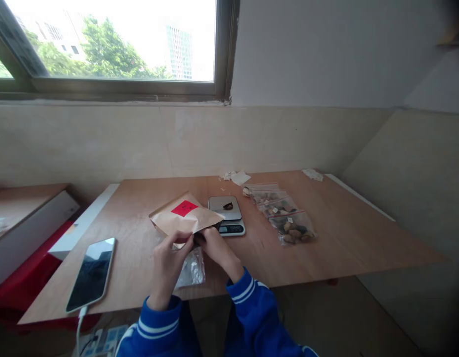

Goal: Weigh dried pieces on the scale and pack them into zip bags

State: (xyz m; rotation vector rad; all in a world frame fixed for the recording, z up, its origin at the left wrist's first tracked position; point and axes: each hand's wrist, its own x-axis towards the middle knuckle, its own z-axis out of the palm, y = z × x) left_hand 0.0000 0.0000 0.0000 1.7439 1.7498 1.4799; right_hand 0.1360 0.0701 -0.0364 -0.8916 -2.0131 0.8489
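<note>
A brown paper bag (205,218) with a red label lies tilted over the table, its open end toward me. My left hand (171,255) pinches the bag's near edge. The fingers of my right hand (214,244) reach into the bag's opening and are hidden there. Just right of the bag stands a digital scale (234,213) with a small dark dried piece (228,206) on its plate. Beneath my hands lies a clear plastic bag (194,267), partly covered by the paper bag and my left hand.
Several zip bags of brown pieces (294,230) lie in a row on the right of the wooden table (344,243). A phone (92,272) with a white cable lies at the left. Paper scraps (240,178) rest near the wall.
</note>
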